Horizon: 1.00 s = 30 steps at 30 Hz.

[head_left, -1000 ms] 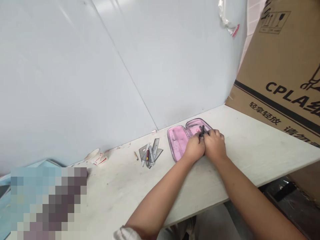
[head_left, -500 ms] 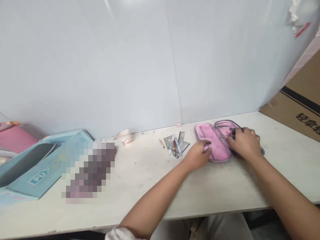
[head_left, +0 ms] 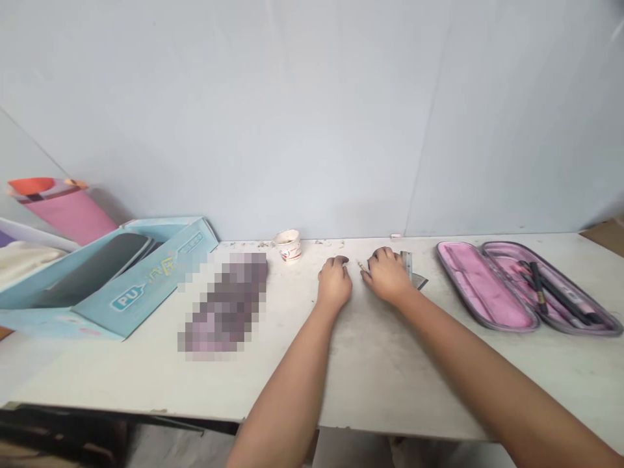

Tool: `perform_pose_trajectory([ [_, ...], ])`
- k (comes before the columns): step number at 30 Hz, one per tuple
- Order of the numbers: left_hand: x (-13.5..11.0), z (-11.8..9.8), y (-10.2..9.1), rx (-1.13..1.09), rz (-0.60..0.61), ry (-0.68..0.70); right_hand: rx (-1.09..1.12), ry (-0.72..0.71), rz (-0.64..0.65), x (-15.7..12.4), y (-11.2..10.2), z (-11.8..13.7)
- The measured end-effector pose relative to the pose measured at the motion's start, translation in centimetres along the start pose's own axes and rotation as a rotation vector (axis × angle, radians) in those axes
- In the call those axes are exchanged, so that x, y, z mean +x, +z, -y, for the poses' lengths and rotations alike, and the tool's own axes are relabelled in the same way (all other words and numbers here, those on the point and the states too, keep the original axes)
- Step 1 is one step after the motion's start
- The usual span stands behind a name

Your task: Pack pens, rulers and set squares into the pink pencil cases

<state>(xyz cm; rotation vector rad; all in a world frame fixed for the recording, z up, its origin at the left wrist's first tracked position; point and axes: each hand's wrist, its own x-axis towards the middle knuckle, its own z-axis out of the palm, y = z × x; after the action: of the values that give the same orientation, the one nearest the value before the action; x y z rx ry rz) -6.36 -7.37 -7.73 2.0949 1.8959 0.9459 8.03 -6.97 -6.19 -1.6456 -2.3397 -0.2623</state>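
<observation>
A short pencil (head_left: 361, 266) lies on the bench (head_left: 370, 370) between the loosely curled, empty left hand (head_left: 334, 282) and right hand (head_left: 387, 275), just beside the right. Steel rulers (head_left: 407, 263) sit right of it, and an open pink pencil case (head_left: 526, 289) lies farther right.

A pencil stub (head_left: 361, 266) is being left lying just beside the right hand (head_left: 387, 275), near the frame's centre. Grey set squares (head_left: 408, 265) are being partly hidden by that hand. At far right, an open pink case (head_left: 482, 286) is being kept flat, with dark pens (head_left: 560, 296) lying in its right half.
</observation>
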Motion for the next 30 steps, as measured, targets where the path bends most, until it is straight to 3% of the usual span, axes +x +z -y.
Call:
perform_pose_trajectory([
  [4,-0.1,-0.4,0.6,-0.111,-0.002,-0.031,-0.037,0.008,-0.005,0.5,1.1,0.0],
  [11,0.1,-2.0,0.9,-0.827,0.061,-0.205,0.098,-0.099,-0.133,-1.2,0.7,-1.4],
  [15,-0.5,-3.3,0.3,-1.012,0.146,-0.223,0.150,-0.170,-0.194,-2.6,-0.5,-2.7],
  [20,-1.7,-4.4,0.6,-0.749,0.248,-0.059,0.069,-0.216,-0.188,-5.0,-2.1,-5.5],
  [23,-1.1,-4.7,0.9,-0.646,0.286,-0.013,0.005,-0.157,-0.200,-6.4,-2.4,-7.9],
  [25,0.4,-5.1,0.8,-0.530,0.276,-0.009,-0.024,-0.057,-0.225,-7.2,-2.4,-9.6],
  [30,6.7,-7.7,1.6,0.088,0.225,0.167,-0.064,0.155,-0.291,-7.9,-2.7,-12.3],
])
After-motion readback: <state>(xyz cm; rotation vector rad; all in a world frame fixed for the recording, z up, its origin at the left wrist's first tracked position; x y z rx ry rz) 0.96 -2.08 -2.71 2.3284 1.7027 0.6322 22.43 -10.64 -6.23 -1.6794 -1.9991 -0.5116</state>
